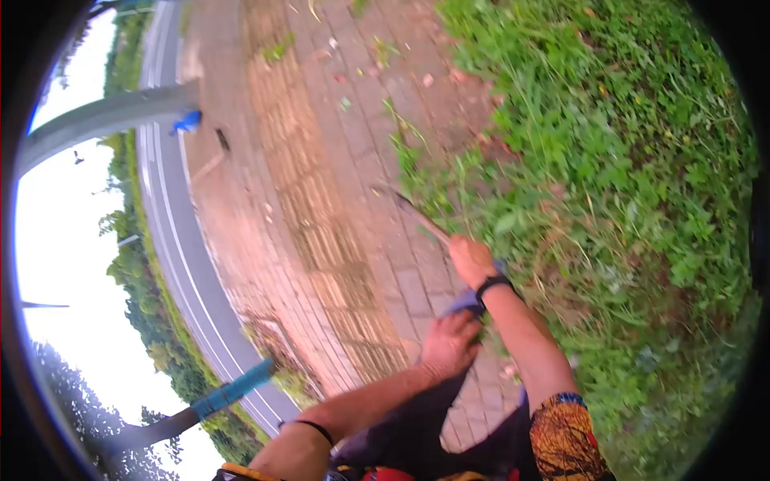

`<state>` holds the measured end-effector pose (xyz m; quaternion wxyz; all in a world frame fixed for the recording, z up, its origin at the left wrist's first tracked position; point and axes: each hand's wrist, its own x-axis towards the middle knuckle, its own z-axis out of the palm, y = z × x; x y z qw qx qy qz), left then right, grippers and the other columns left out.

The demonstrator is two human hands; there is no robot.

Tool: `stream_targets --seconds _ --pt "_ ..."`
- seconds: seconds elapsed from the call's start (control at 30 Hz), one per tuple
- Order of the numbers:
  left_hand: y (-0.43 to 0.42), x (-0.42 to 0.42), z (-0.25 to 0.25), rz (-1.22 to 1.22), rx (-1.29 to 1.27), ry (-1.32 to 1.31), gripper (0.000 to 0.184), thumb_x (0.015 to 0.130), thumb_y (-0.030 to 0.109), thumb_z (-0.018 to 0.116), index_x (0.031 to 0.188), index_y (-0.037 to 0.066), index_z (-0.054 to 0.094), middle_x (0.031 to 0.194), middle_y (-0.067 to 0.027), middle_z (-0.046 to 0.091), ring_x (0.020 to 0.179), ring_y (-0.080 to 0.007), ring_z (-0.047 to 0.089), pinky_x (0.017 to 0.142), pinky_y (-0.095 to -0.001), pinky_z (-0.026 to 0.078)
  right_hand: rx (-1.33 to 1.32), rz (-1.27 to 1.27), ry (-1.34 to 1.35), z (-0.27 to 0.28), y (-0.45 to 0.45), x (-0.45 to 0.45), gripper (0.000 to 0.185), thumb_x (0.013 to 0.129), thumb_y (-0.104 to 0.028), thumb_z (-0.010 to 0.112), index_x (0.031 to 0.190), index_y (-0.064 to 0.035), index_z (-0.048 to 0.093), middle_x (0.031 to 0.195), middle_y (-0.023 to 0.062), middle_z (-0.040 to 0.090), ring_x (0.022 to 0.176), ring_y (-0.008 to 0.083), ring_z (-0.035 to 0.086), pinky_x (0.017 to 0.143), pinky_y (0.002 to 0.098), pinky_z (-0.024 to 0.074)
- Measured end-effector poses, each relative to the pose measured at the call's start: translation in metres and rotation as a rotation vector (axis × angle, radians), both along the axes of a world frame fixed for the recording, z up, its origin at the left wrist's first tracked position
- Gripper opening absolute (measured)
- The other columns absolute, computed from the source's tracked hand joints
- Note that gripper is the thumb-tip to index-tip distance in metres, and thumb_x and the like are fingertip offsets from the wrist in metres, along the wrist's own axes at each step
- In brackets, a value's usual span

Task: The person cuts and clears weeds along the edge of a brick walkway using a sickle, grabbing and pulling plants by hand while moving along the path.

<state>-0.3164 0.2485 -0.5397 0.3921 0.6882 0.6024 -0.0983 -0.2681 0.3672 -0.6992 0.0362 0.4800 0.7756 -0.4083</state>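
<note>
My right hand (472, 260), with a black band at the wrist, is closed around the handle of a sickle-like tool (423, 220). The tool's thin, curved end points up and left over the paving bricks, beside the edge of the green weeds (513, 204). Lower and to the left, my left hand (451, 343) rests at my knee on dark trousers, its fingers spread and no object visible in it.
Brick paving (353, 120) with a yellowish ribbed strip (321, 216) runs beside the weeds. At the left are a road (180, 216), a curved grey pole (112, 112), a blue item (187, 122) and a trunk with a blue-green wrap (233, 389).
</note>
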Motion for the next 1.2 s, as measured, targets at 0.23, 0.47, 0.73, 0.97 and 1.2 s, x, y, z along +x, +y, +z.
stream_targets --seconds 0.23,0.47,0.73,0.97,1.2 --pt "-0.002 0.003 0.0 -0.055 -0.021 0.038 0.048 0.081 0.033 0.069 0.122 0.013 0.057 0.128 -0.0094 0.053 0.116 -0.031 0.051 0.093 -0.0461 0.041 0.158 0.121 -0.291 -0.027 0.003 0.079 0.031 0.085 -0.013 0.056 0.109 0.0067 0.059 0.078 0.0121 0.072 0.071 0.0222 0.072 0.059 0.0336 0.0562" --pt "0.004 0.022 0.005 -0.162 -0.065 0.116 0.047 0.084 0.033 0.066 0.125 0.014 0.054 0.13 -0.0121 0.052 0.117 -0.0325 0.052 0.094 -0.0472 0.04 0.153 0.095 -0.593 0.031 -0.012 0.249 0.038 0.087 -0.02 0.063 0.114 0.0061 0.055 0.072 0.0095 0.068 0.06 0.0188 0.067 0.052 0.0325 0.0533" --pt "0.0 0.054 0.02 -0.282 -0.04 0.193 0.044 0.085 0.033 0.064 0.123 0.013 0.054 0.124 -0.0114 0.055 0.115 -0.0316 0.053 0.093 -0.0467 0.041 -0.045 -0.235 -0.613 0.079 -0.149 0.385 0.026 0.083 -0.013 0.067 0.1 0.0016 0.053 0.068 0.0141 0.066 0.06 0.027 0.067 0.054 0.0372 0.0555" --pt "-0.016 0.066 0.014 -0.362 0.031 0.226 0.044 0.085 0.032 0.064 0.123 0.013 0.053 0.125 -0.0113 0.055 0.116 -0.0317 0.053 0.093 -0.0471 0.041 -0.187 -0.463 -0.583 0.082 -0.268 0.403 0.043 0.076 -0.014 0.073 0.109 0.0059 0.054 0.072 0.0193 0.066 0.066 0.0312 0.068 0.06 0.0418 0.0554" --pt "-0.02 0.092 0.013 -0.377 0.003 0.19 0.039 0.081 0.029 0.068 0.114 0.011 0.058 0.115 -0.0111 0.06 0.112 -0.0309 0.054 0.096 -0.0473 0.04 -0.302 -0.828 -0.274 0.182 -0.427 0.421 0.031 0.073 -0.01 0.064 0.097 0.005 0.053 0.072 0.0272 0.063 0.069 0.0438 0.064 0.061 0.0497 0.0521"
